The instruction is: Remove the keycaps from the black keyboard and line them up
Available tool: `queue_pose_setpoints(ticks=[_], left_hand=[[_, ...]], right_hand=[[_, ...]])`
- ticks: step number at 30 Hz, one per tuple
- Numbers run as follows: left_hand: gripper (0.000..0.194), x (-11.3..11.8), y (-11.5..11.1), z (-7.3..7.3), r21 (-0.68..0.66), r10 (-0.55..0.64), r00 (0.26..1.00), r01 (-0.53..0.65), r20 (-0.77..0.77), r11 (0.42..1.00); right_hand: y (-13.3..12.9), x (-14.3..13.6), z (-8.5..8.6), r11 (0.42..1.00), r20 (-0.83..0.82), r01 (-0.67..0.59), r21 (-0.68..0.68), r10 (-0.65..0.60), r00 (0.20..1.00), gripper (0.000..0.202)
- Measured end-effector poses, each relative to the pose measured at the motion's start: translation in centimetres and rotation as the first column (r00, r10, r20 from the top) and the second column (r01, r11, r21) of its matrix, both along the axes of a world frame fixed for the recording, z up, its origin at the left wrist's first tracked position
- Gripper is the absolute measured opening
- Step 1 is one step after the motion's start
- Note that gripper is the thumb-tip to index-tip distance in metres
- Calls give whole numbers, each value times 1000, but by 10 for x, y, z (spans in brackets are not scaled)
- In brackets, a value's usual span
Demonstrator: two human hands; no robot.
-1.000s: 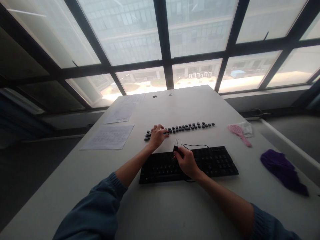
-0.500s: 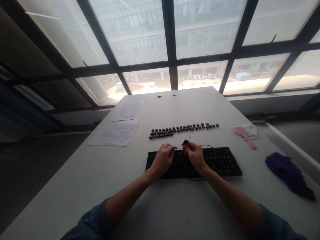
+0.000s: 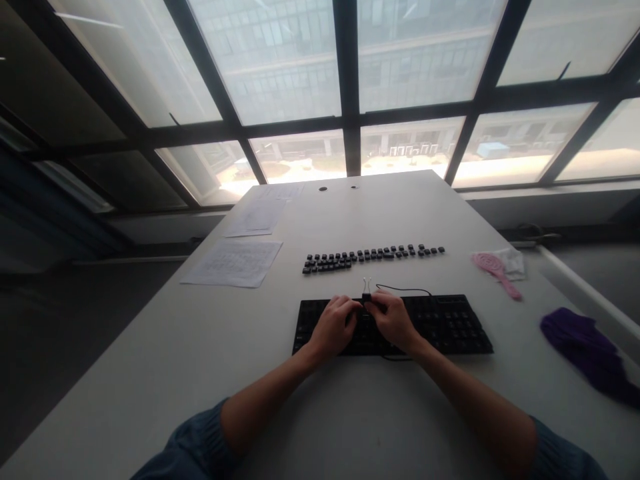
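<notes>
**Small black clip-like piece with two thin upright metal wires (image 3: 367, 297), in the right hand (image 3: 393, 320) above a long black keyboard (image 3: 463, 325)**

Clip-like piece: over the keyboard's far edge, left of its midpoint; wires pointing away from the person.

Right hand: fingers pinching the piece between thumb and forefinger, the rest curled; back of hand uppermost, wrist low over the keys, forearm slanting in from the lower right, blue gathered sleeve (image 3: 560, 450) pushed up.

Left hand (image 3: 336, 325): fingers bent and drawn together, tips just beside the piece; whether they grasp anything cannot be told. Back of hand uppermost, over the keyboard's left part; forearm slanting in from the lower left.

Keyboard: flat on a white table (image 3: 380, 223), lengthwise before the person; thin black cable (image 3: 407, 289) beyond its far edge.

Loose black keycaps (image 3: 388, 256): many, in uneven rows beyond the keyboard, apart from it.

Printed white paper sheets (image 3: 231, 263): table's left side.

Pink openwork hairbrush (image 3: 491, 265): right side, against a crumpled white item (image 3: 514, 264).

Dark purple cloth (image 3: 585, 343): nearer, right edge.

Dark-framed windows (image 3: 415, 53): beyond the table.
</notes>
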State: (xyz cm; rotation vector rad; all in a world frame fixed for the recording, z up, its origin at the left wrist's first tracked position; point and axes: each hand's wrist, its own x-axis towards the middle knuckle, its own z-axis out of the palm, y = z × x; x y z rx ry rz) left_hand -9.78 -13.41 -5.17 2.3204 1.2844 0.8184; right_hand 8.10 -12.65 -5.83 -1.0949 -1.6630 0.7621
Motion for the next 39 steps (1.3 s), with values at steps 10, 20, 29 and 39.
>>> queue_pose_setpoints(ticks=[10,20,29,39], left_hand=[[9,-1,1,-1,3,-50,996,50,-75,999],[5,7,4,-6,35,-49,991,54,-123,998],[5,10,-3,-3,94,-17,992,28,-124,995],[16,6,-2,-7,70,-8,1000,7,13,998]], right_hand=[[-8,1,-5,996,84,-52,69,46,995,23],[-10,0,-5,990,16,-82,117,81,997,21],[-9,1,0,992,-23,-35,124,39,999,21],[-6,-1,-5,992,14,120,36,-121,993,17]])
